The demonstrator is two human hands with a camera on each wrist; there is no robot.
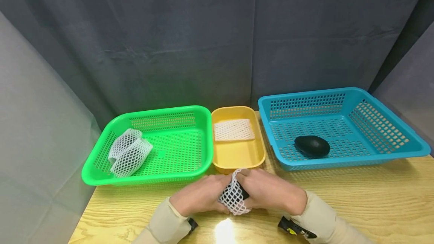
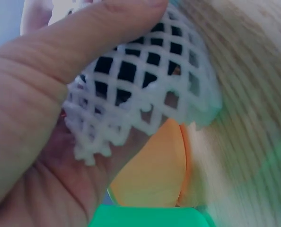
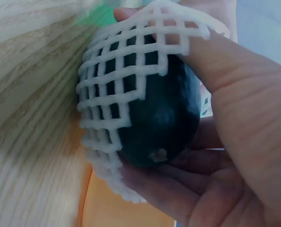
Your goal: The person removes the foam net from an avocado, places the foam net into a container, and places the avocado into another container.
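Observation:
Near the table's front edge, a dark green avocado (image 3: 166, 113) sits partly inside a white foam net sleeve (image 3: 113, 87). My right hand (image 1: 271, 191) grips the avocado, its thumb at the net's edge and its fingers beneath the bare end. From the other side my left hand (image 1: 203, 194) holds the netted part, the thumb pressed across the mesh in the left wrist view. On the right, another avocado (image 1: 312, 146) lies bare in the blue basket (image 1: 339, 162). Two avocados in foam nets (image 1: 131, 158) lie together in the green basket (image 1: 207, 142), at its left end.
Between the baskets stands a yellow tray (image 1: 239, 157) with flat white foam nets (image 1: 234, 130) in it, just beyond my hands. All three containers rest on a wooden table (image 1: 356, 199). A dark curtain (image 1: 176, 40) hangs behind them.

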